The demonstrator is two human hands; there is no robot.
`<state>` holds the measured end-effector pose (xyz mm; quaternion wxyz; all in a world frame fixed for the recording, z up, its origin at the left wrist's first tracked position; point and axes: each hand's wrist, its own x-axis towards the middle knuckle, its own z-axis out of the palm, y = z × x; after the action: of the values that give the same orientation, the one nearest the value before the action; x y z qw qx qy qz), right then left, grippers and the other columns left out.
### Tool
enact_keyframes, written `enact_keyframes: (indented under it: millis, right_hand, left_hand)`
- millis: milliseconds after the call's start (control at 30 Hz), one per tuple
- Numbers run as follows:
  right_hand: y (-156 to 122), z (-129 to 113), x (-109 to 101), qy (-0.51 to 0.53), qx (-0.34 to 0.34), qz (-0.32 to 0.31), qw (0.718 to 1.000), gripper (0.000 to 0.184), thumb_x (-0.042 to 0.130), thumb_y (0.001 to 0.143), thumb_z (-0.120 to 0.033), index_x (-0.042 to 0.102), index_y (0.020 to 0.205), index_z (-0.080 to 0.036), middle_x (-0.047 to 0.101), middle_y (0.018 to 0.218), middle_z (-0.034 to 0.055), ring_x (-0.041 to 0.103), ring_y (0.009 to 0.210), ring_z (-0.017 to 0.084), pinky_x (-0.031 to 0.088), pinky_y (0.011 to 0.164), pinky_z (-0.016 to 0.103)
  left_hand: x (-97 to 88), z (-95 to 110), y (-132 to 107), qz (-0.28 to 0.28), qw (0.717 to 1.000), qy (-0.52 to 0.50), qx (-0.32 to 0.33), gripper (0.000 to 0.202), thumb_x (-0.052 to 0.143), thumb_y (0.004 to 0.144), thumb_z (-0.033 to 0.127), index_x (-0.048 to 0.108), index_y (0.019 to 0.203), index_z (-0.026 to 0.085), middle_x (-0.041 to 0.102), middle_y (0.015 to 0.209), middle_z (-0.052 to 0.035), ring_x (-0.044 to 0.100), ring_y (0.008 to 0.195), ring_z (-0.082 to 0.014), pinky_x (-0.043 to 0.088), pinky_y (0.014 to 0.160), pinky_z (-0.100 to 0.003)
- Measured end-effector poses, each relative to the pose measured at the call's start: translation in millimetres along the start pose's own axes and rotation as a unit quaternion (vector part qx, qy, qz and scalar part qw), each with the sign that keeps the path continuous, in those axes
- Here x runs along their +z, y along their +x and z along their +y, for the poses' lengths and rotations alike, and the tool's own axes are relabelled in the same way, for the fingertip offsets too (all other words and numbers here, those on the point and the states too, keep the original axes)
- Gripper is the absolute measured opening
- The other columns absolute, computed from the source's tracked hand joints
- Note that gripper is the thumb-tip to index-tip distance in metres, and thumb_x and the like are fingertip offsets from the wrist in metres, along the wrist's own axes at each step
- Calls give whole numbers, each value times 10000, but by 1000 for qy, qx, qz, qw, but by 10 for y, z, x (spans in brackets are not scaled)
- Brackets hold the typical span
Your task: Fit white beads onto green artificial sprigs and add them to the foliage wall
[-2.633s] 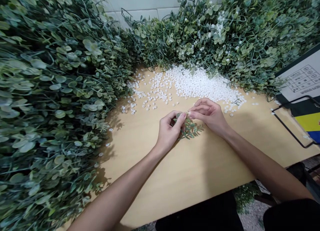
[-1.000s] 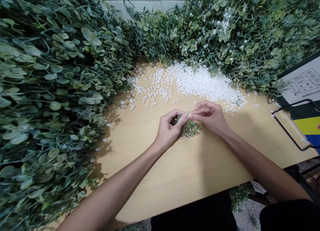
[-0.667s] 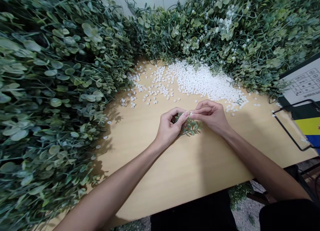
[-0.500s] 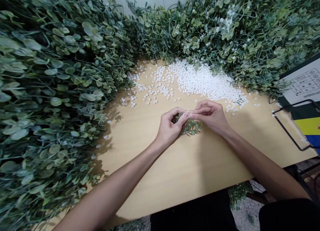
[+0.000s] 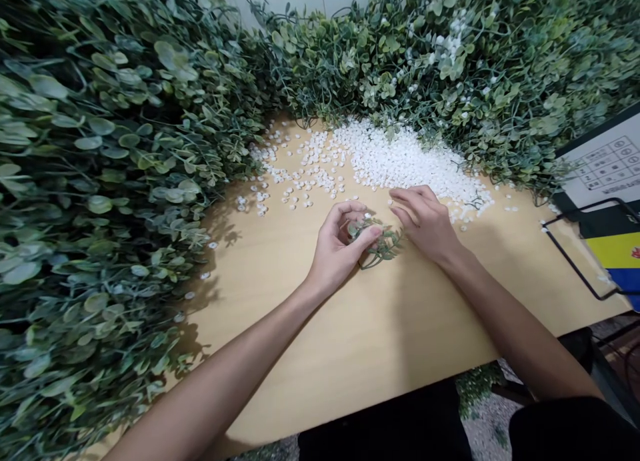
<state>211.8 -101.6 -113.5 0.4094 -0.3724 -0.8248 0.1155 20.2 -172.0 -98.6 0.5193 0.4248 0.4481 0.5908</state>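
Here, clasping a leafy green sprig (image 5: pixel 385 246) in left hand (image 5: pixel 334 249); just right of the sprig, holding right hand (image 5: pixel 427 226) with thumb and fingers apart; beyond the sprig, facing heaped white beads (image 5: pixel 403 158).

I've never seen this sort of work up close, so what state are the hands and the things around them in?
Left hand, curled, gripping the sprig
Right hand, fingers parted, apart from the sprig
Sprig, held, partly hidden
White pieces, heaped at back, loosely scattered leftward
Greenery, piled left, back and right
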Motion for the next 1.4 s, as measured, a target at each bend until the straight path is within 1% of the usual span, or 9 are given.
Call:
enact_keyframes:
  millis: [133, 300, 400, 500, 633, 700, 900, 1133, 1400]
  right_hand:
    - [4, 18, 54, -64, -7, -38, 997, 280, 566, 1018, -164, 695, 1263, -198, 778, 1094, 108, 652, 1062, 282, 494, 1002, 476]
    - [7, 16, 42, -66, -8, -37, 997, 245, 530, 1025, -150, 715, 1175, -206, 775, 1042, 97, 653, 1017, 278, 489, 960, 458]
    - [9, 10, 15, -15, 2, -17, 1000, 229, 515, 1026, -157, 710, 1134, -211, 764, 1071, 97, 673, 1000, 262, 516, 954, 442]
    - [14, -30, -3, 105, 60, 38, 992, 142, 595, 995, -198, 697, 1090, -229, 749, 1055, 64, 699, 952, 224, 562, 932, 403]
    - [38, -120, -12, 318, 169, 73, 930, 172, 750, 905, -259, 671, 1056, -241, 724, 1027, 26, 717, 927, 177, 609, 887, 332]
    - [56, -164, -25, 376, 200, 69, 902, 219, 796, 871, -292, 664, 1037, -238, 726, 1024, 23, 722, 906, 164, 621, 855, 313]
    - [81, -223, -67, 447, 257, 25, 856, 332, 886, 787, -366, 679, 995, -212, 746, 974, 25, 754, 861, 168, 640, 846, 319]
    - [34, -187, -4, 533, 277, -20, 799, 345, 908, 781, -339, 691, 1012, -202, 755, 961, 16, 734, 815, 134, 624, 812, 278]
    - [82, -275, -65, 588, 349, -37, 728, 434, 975, 678, -325, 662, 951, -200, 745, 882, 1, 725, 795, 134, 596, 678, 226]
  left_hand:
    - [-6, -13, 6, -15, 999, 39, -7, 594, 994, 575, 271, 686, 1078, 199, 676, 919, -3, 671, 860, -155, 564, 784, -256]
    - [-5, -5, -10, -7, 995, 93, -28, 352, 933, 694, 370, 707, 868, 164, 718, 852, -27, 656, 764, -148, 535, 718, -258]
    - [-3, 21, -21, -6, 995, 100, -21, 323, 906, 738, 390, 689, 833, 171, 730, 857, -26, 664, 763, -146, 540, 715, -256]
    - [-8, 29, -26, -2, 998, 66, -19, 319, 893, 760, 393, 667, 839, 182, 742, 885, -27, 694, 797, -156, 571, 757, -273]
    - [-12, 20, -27, 0, 999, 45, -30, 302, 886, 772, 375, 664, 837, 181, 708, 824, -6, 679, 728, -135, 585, 702, -254]
    - [-10, 19, -30, -8, 999, 30, -43, 301, 888, 766, 374, 678, 861, 182, 697, 820, -1, 672, 697, -133, 595, 665, -258]
    - [-15, 18, -34, -15, 996, 75, -35, 321, 896, 754, 400, 741, 907, 164, 742, 880, -38, 675, 686, -137, 592, 668, -266]
    - [-26, 5, -24, -3, 996, 83, -32, 389, 887, 769, 409, 767, 1057, 177, 774, 948, -53, 697, 787, -165, 585, 729, -272]
    - [-41, -11, -9, -1, 998, 62, -16, 314, 849, 807, 445, 695, 936, 204, 674, 819, 7, 609, 659, -117, 519, 629, -229]
